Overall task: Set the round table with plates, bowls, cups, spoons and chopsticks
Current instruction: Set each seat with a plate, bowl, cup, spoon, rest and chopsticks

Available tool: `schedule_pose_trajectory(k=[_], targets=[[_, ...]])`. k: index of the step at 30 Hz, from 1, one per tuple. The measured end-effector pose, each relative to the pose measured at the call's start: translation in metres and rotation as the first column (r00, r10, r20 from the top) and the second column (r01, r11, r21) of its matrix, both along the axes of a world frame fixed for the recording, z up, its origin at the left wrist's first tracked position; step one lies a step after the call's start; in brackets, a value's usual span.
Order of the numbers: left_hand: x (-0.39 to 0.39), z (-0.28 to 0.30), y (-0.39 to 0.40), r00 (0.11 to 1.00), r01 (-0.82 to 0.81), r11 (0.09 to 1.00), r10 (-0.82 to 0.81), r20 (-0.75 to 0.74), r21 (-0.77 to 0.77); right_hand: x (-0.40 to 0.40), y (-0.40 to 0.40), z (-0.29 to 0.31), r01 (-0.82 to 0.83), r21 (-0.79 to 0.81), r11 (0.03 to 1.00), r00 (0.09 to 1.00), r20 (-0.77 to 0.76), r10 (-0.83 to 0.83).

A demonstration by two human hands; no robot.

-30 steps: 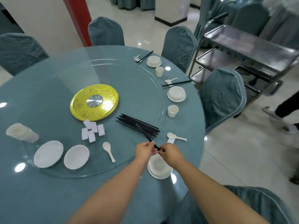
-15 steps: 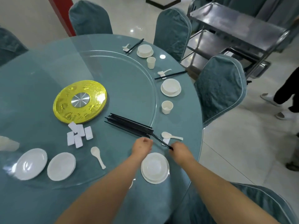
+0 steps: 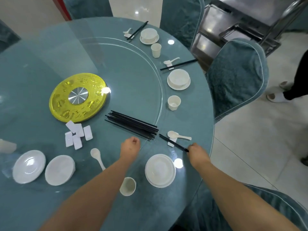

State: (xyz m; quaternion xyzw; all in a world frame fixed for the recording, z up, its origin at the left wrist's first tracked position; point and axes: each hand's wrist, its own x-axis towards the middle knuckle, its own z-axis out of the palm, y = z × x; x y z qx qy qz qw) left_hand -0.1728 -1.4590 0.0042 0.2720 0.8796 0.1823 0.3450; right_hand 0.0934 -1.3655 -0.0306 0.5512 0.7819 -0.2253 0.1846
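Head view, looking down on the round teal surface [image 3: 41, 64] under its glass top. My right hand [image 3: 196, 151] pinches the near end of a black chopstick pair [image 3: 173, 142], which lies across a small white rest [image 3: 172, 142] near the right edge, tips toward the centre. A white spoon [image 3: 177, 135] rests on the same piece, just beyond the chopsticks. My left hand [image 3: 130, 146] hangs over the rim of the glass turntable [image 3: 155, 77], fingers curled under and gripping nothing that shows. Just beyond it, on the turntable, lies a bundle of spare black chopsticks [image 3: 133, 126].

At the near edge, between my forearms, a white bowl sits on a plate [image 3: 160, 170], with a paper cup [image 3: 127, 186] to its left. Two finished settings follow the right edge: a bowl on a plate [image 3: 178, 79] with cup [image 3: 173, 102], spoon and chopsticks [image 3: 179, 64], then farther round another bowl on a plate [image 3: 149, 36] with cup [image 3: 156, 50] and chopsticks [image 3: 137, 30].

On the turntable's near-left part stand two stacks of white plates [image 3: 29, 166] [image 3: 60, 170], a loose spoon [image 3: 97, 157], a cluster of white rests [image 3: 77, 135] and a gold centre disc [image 3: 78, 97]. Covered chairs [image 3: 236, 77] ring the surface; a steel trolley [image 3: 241, 22] stands beyond.
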Motion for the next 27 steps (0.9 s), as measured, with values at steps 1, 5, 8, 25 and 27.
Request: schedule_pose_trajectory(k=[1, 5, 8, 25, 27], targets=[[0.001, -0.001, 0.000, 1.000, 0.000, 1.000, 0.000, 0.001, -0.008, 0.001, 0.001, -0.002, -0.015, 0.014, 1.000, 1.000, 0.013, 0.014], [0.003, -0.006, 0.000, 1.000, 0.007, 0.999, -0.006, 0.030, -0.033, 0.002, 0.002, -0.009, -0.055, 0.045, 0.997, 0.998, 0.045, 0.053], [0.003, -0.006, -0.004, 0.999, 0.001, 1.000, 0.000, 0.052, -0.025, 0.001, 0.000, -0.012, -0.051, 0.054, 0.997, 0.998, 0.046, 0.048], [0.007, 0.084, -0.094, 0.990, -0.006, 1.000, 0.008, 0.142, -0.012, -0.051, -0.054, 0.087, -0.035, 0.076, 0.996, 0.991, -0.128, 0.045], [0.005, 0.094, -0.116, 0.990, -0.026, 1.000, 0.025, 0.140, 0.006, -0.056, -0.072, 0.096, -0.042, 0.073, 0.996, 0.987, -0.153, 0.053]])
